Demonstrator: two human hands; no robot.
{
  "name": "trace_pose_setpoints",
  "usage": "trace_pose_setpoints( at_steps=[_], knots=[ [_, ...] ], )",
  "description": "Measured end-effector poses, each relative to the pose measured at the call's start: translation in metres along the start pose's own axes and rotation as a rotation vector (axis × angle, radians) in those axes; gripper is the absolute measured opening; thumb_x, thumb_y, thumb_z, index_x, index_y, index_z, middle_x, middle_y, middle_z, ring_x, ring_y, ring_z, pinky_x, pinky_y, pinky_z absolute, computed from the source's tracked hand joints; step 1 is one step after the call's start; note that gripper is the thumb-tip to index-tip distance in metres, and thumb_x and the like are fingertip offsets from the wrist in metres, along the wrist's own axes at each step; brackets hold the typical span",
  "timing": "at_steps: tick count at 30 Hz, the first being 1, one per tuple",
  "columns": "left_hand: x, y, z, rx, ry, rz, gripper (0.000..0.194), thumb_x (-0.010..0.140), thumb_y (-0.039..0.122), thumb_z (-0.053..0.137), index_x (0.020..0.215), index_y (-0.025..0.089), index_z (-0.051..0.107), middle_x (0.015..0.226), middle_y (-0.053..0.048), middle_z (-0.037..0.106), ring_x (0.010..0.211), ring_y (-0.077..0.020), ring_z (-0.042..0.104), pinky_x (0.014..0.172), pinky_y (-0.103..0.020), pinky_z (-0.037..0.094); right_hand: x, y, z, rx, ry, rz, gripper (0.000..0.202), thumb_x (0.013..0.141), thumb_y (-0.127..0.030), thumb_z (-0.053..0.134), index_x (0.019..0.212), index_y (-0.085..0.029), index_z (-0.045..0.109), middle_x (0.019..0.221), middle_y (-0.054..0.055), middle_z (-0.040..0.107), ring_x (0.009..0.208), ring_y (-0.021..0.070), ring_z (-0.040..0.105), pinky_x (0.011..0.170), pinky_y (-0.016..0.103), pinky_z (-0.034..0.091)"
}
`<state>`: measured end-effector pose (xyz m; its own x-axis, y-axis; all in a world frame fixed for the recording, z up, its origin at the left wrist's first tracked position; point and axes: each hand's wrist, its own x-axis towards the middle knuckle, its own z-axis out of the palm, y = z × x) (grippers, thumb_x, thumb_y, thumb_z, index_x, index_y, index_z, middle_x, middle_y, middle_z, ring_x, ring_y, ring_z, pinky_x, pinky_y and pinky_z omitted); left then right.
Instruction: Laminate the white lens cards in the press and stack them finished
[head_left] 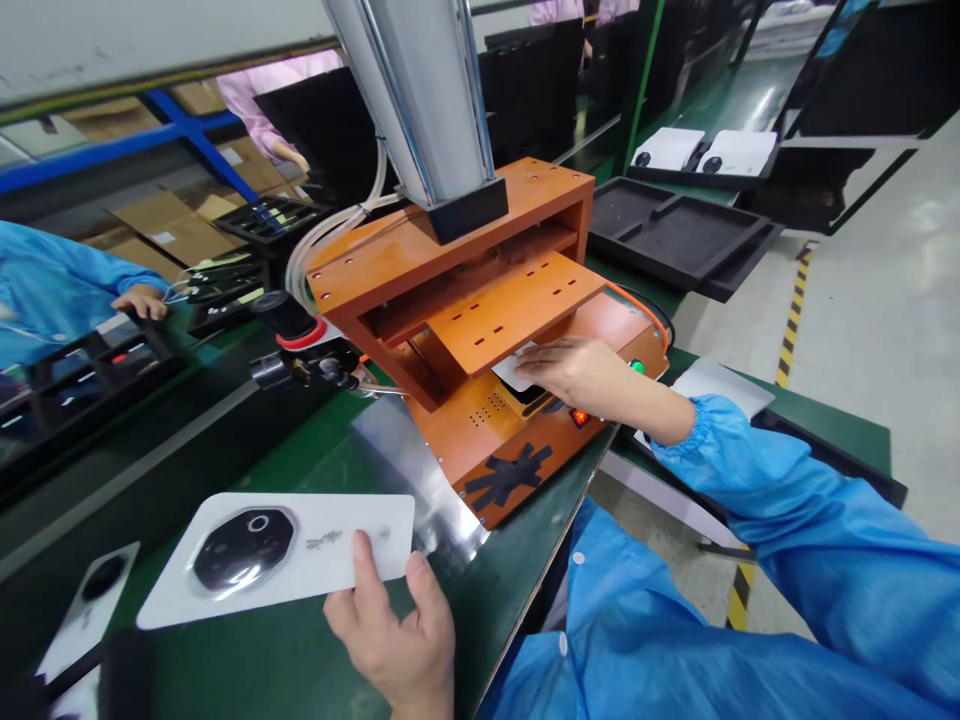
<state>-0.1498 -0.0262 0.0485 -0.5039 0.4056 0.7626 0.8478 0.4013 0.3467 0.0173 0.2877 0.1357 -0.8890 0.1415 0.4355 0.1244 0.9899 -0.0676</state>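
Note:
At the lower left, my left hand holds a white panel by its right end, index finger on top and the thumb at the edge. The panel bears a dark, shiny octagonal camera-like part and small dark print. My right hand reaches to the front of the orange press, fingers closed on a small white piece under its plate. The far part of that piece is hidden beneath the plate.
Another white panel lies at the lower left. Black trays stand right of the press. A black and red device sits at its left. Across the bench, a person's hand rests near divided trays.

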Motion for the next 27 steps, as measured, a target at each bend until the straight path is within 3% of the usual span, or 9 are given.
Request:
trace_pose_setpoints(
  at_steps=[5, 10, 13, 15, 17, 20, 23, 27],
  knots=[
    [0.002, 0.003, 0.004, -0.015, -0.043, -0.006, 0.066, 0.091, 0.032, 0.065, 0.152, 0.013, 0.048, 0.115, -0.017, 0.058, 0.103, -0.0272, 0.060, 0.090, -0.042, 0.053, 0.000, 0.008, -0.014, 0.137, -0.094, 0.047, 0.030, 0.104, -0.031, 0.055, 0.129, -0.023, 0.069, 0.129, 0.004, 0.072, 0.119, 0.0213, 0.070, 0.102, 0.036, 0.057],
    [0.005, 0.009, 0.014, -0.018, -0.089, -0.013, 0.077, 0.089, 0.039, 0.068, 0.155, 0.008, 0.041, 0.124, -0.021, 0.053, 0.120, -0.0352, 0.054, 0.102, -0.051, 0.049, -0.002, 0.003, -0.016, 0.139, -0.120, 0.051, 0.059, 0.092, -0.058, 0.066, 0.133, -0.016, 0.066, 0.136, 0.012, 0.068, 0.128, 0.0284, 0.063, 0.111, 0.043, 0.050],
    [0.008, 0.021, 0.023, 0.026, -0.104, -0.018, 0.097, 0.083, 0.052, 0.073, 0.158, 0.005, 0.033, 0.126, -0.024, 0.049, 0.123, -0.0407, 0.049, 0.106, -0.059, 0.043, -0.017, -0.015, -0.001, 0.093, 0.025, 0.093, 0.060, 0.094, -0.058, 0.063, 0.134, -0.014, 0.063, 0.141, 0.016, 0.063, 0.136, 0.0319, 0.056, 0.118, 0.052, 0.040],
    [0.009, 0.030, 0.031, 0.073, -0.114, -0.021, 0.112, 0.077, 0.060, 0.076, 0.159, 0.002, 0.027, 0.122, -0.025, 0.049, 0.120, -0.0428, 0.048, 0.103, -0.063, 0.042, -0.040, -0.028, 0.011, 0.070, 0.202, 0.163, 0.053, 0.095, -0.052, 0.064, 0.136, -0.019, 0.061, 0.145, 0.015, 0.059, 0.138, 0.0321, 0.053, 0.118, 0.054, 0.037],
    [0.009, 0.039, 0.039, 0.105, -0.131, -0.030, 0.123, 0.073, 0.067, 0.077, 0.159, -0.001, 0.023, 0.118, -0.025, 0.049, 0.116, -0.0447, 0.048, 0.100, -0.065, 0.042, -0.071, -0.035, 0.023, 0.048, 0.472, 0.355, 0.040, 0.096, -0.044, 0.063, 0.129, -0.022, 0.062, 0.138, 0.014, 0.062, 0.130, 0.0301, 0.057, 0.111, 0.052, 0.042],
    [0.008, 0.052, 0.049, 0.112, -0.175, -0.090, 0.131, 0.068, 0.075, 0.075, 0.159, -0.003, 0.022, 0.117, -0.027, 0.048, 0.114, -0.0483, 0.046, 0.095, -0.067, 0.041, -0.120, -0.024, 0.039, 0.001, 0.870, 0.786, 0.018, 0.093, -0.037, 0.063, 0.103, -0.022, 0.062, 0.105, 0.008, 0.063, 0.101, 0.0238, 0.061, 0.092, 0.043, 0.050],
    [0.007, 0.060, 0.054, 0.093, -0.202, -0.168, 0.131, 0.067, 0.079, 0.072, 0.159, -0.001, 0.024, 0.127, -0.032, 0.045, 0.119, -0.0521, 0.043, 0.095, -0.068, 0.041, -0.149, 0.001, 0.047, 0.079, 0.917, 1.065, 0.027, 0.084, -0.043, 0.071, 0.089, -0.022, 0.055, 0.089, 0.001, 0.053, 0.082, 0.0188, 0.053, 0.080, 0.036, 0.047],
    [0.011, 0.067, 0.057, 0.060, -0.225, -0.246, 0.135, 0.063, 0.082, 0.073, 0.160, 0.003, 0.022, 0.140, -0.035, 0.039, 0.125, -0.0542, 0.042, 0.099, -0.070, 0.039, -0.151, 0.025, 0.048, 0.208, 0.846, 1.147, 0.038, 0.077, -0.049, 0.076, 0.081, -0.023, 0.050, 0.082, -0.003, 0.048, 0.074, 0.0149, 0.045, 0.075, 0.031, 0.042]
  ],
)
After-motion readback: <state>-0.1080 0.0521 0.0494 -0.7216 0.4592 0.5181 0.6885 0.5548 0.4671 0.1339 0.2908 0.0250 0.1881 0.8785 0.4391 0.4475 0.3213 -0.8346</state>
